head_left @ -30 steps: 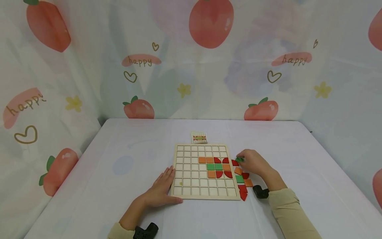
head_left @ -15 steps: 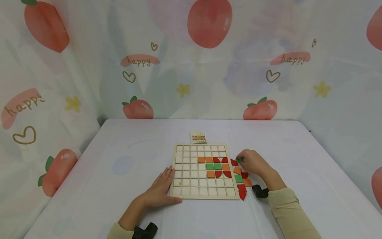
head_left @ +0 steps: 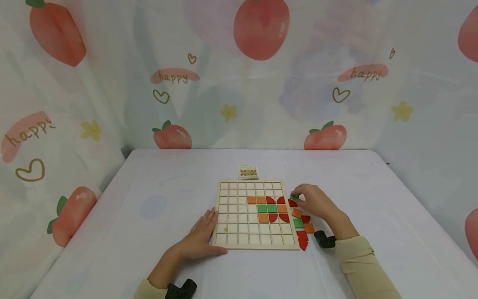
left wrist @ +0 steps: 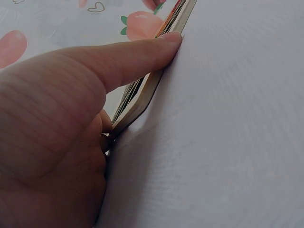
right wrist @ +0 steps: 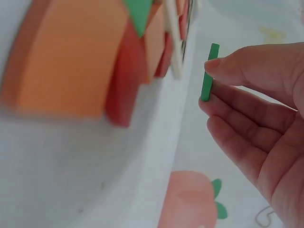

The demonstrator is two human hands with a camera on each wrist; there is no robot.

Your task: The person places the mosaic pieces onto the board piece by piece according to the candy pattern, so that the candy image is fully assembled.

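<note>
A light wooden grid board [head_left: 244, 238] lies on the table, with orange, red and green tiles set in its middle and right cells. My left hand [head_left: 201, 234] rests along its left edge, fingers straight and thumb at the front left corner. In the left wrist view the thumb [left wrist: 142, 57] presses on the board's edge [left wrist: 147, 92]. Just off the board's right edge, my right hand [head_left: 317, 202] pinches a green tile [right wrist: 209, 72] between thumb and fingertips. The tile is seen edge-on in the right wrist view.
Loose tiles lie along the board's right side, among them an orange tile [head_left: 309, 228], a green tile [head_left: 298, 223] and red pieces [head_left: 303, 241]. A small pattern card [head_left: 247, 171] sits behind the board. Patterned cloth [head_left: 239, 95] hangs beyond the table.
My right hand has shifted slightly left and away from me, bringing the green tile closer to the board's right edge. The left hand stays on the board.
</note>
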